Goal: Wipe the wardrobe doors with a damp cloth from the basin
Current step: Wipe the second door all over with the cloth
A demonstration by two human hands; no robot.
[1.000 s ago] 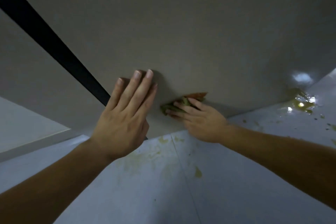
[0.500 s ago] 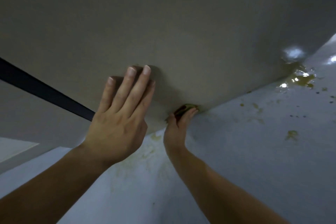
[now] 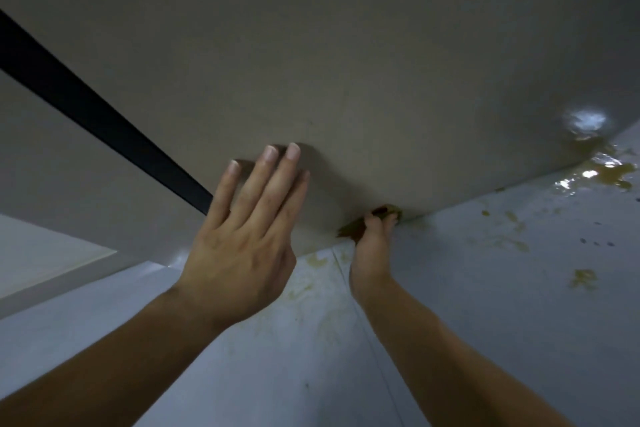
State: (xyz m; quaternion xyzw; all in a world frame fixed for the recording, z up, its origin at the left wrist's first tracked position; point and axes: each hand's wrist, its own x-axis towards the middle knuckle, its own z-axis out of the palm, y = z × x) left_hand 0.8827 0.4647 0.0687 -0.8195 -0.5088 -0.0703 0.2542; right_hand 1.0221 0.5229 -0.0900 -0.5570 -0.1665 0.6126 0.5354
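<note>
The right hand (image 3: 372, 255) has its fingers curled round the cloth (image 3: 383, 211), which is bunched just past the fingertips. A second ago they lay flat over it higher up; now it sits at the bottom edge of the wardrobe door (image 3: 346, 62) — I'd say the wiping has reached the lowest strip. Just beside it, the left hand (image 3: 242, 253) stays spread flat on the door — stained floor (image 3: 485, 322) below

dim, soft focus, wide-angle bending at edges, bright glare on wet floor (image 3: 585, 120) at right
</note>
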